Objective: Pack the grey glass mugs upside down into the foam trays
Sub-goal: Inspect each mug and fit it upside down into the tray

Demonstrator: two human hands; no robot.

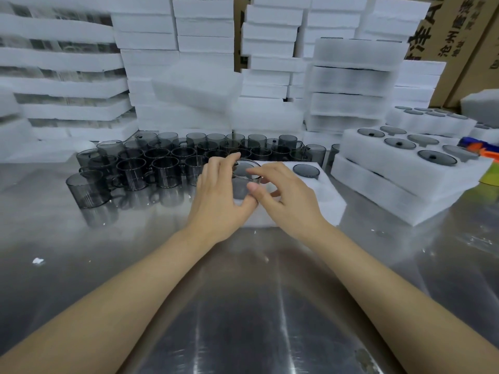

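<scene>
A white foam tray [321, 201] lies on the steel table in front of me. One grey glass mug [306, 170] sits upside down in its far right pocket. Another upside-down mug [244, 174] stands partly sunk into a pocket at the tray's left. My left hand [220, 195] grips that mug's side, thumb in front and fingers behind. My right hand [283, 190] touches its upturned base and right side with the fingertips. Several loose grey mugs [162, 164] stand upright in rows to the left and behind the tray.
Filled foam trays [405, 168] are stacked at the right, with mug bases showing on top. Tall stacks of foam trays [202, 49] and cardboard boxes [459, 36] fill the back. Bare steel table [243, 306] lies near me, and a colourful object [480, 149] sits at the far right.
</scene>
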